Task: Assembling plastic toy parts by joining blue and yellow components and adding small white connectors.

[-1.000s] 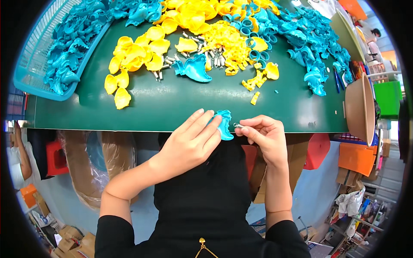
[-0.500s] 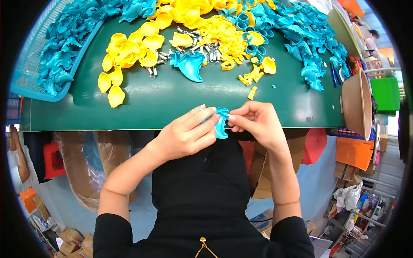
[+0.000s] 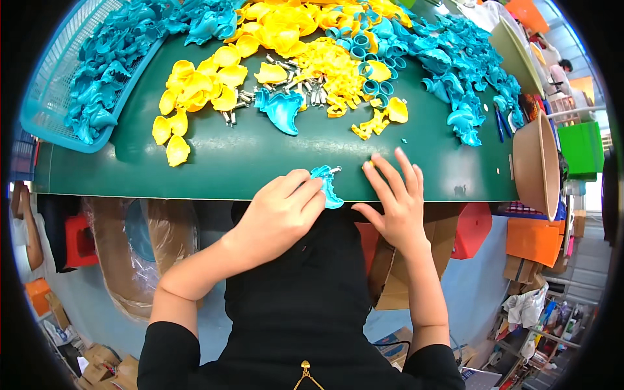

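Head view. We see the left hand (image 3: 278,211) closed on a blue piece (image 3: 332,195) at the table (image 3: 227,172)'s near edge, a metal part (image 3: 335,169) at the piece's far end; right of this grip, the right hand (image 3: 402,205) spreads open. Beyond the grip, a second blue piece (image 3: 281,112) lies before loose springs (image 3: 316,97) and yellow shells (image 3: 195,91); far left stands a basket (image 3: 71,144), far right a tan tub (image 3: 539,166). The left fingers hide part of the held piece, a yellow bit (image 3: 368,165) at the right fingertips is barely distinguishable, and the upper border crops the basket.
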`<state>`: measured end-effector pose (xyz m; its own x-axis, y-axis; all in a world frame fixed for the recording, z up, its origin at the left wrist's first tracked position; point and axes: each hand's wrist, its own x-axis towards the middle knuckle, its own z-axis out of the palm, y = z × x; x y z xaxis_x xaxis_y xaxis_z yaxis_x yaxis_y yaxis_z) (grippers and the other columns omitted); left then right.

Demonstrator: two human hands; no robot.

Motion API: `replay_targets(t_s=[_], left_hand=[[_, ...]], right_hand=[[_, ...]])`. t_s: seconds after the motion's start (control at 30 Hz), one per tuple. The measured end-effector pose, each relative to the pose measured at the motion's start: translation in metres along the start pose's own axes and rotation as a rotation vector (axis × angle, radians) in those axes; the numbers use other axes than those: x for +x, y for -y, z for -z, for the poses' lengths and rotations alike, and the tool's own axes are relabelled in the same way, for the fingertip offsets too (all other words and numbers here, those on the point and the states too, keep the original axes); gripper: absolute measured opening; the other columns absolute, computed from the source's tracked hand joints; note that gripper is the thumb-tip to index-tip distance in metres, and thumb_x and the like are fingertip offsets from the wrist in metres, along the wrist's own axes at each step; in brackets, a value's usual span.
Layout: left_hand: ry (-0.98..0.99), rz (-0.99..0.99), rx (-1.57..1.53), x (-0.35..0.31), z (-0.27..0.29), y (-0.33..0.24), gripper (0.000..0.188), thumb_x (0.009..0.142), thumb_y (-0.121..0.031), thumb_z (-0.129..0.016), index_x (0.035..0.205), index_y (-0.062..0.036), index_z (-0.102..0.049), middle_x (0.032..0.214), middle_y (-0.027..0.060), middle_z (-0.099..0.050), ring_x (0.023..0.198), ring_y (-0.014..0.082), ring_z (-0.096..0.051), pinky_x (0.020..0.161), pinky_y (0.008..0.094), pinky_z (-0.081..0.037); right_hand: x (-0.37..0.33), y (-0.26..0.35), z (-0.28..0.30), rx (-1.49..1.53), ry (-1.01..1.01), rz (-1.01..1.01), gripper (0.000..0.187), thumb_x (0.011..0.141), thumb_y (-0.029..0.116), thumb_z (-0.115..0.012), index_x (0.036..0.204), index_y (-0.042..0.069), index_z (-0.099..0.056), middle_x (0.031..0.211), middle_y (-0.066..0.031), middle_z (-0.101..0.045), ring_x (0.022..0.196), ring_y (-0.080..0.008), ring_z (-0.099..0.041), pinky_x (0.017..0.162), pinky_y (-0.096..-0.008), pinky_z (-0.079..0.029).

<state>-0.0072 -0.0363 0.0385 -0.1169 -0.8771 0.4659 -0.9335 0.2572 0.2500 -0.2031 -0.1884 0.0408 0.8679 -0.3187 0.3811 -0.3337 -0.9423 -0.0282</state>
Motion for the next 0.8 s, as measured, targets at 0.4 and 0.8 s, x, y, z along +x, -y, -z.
replay_targets(t_s=[0.4, 0.8], left_hand=[[-0.002, 0.079, 0.039, -0.001, -0.012, -0.011, 0.024, 0.074, -0.003, -0.070, 0.097, 0.0031, -0.069, 0.101, 0.0104, -0.064, 0.105, 0.0281, -0.062, 0.082, 0.0338, -0.056], [-0.036, 0.065, 0.041, -0.001, -0.016, -0.010, 0.024, 0.074, -0.003, -0.069, 0.098, 0.0032, -0.069, 0.103, 0.0100, -0.065, 0.106, 0.0284, -0.061, 0.082, 0.0335, -0.057]], right_hand=[[0.009, 0.049, -0.029, 0.719, -0.354, -0.330, 0.017, 0.077, -0.008, -0.074, 0.092, -0.001, -0.073, 0.084, -0.0115, -0.071, 0.078, -0.0249, -0.067, 0.072, -0.0327, -0.053], [0.008, 0.057, -0.043, 0.534, -0.434, -0.277, 0.023, 0.073, -0.010, -0.077, 0.093, 0.001, -0.072, 0.083, -0.0095, -0.069, 0.079, -0.0250, -0.067, 0.070, -0.0326, -0.053]])
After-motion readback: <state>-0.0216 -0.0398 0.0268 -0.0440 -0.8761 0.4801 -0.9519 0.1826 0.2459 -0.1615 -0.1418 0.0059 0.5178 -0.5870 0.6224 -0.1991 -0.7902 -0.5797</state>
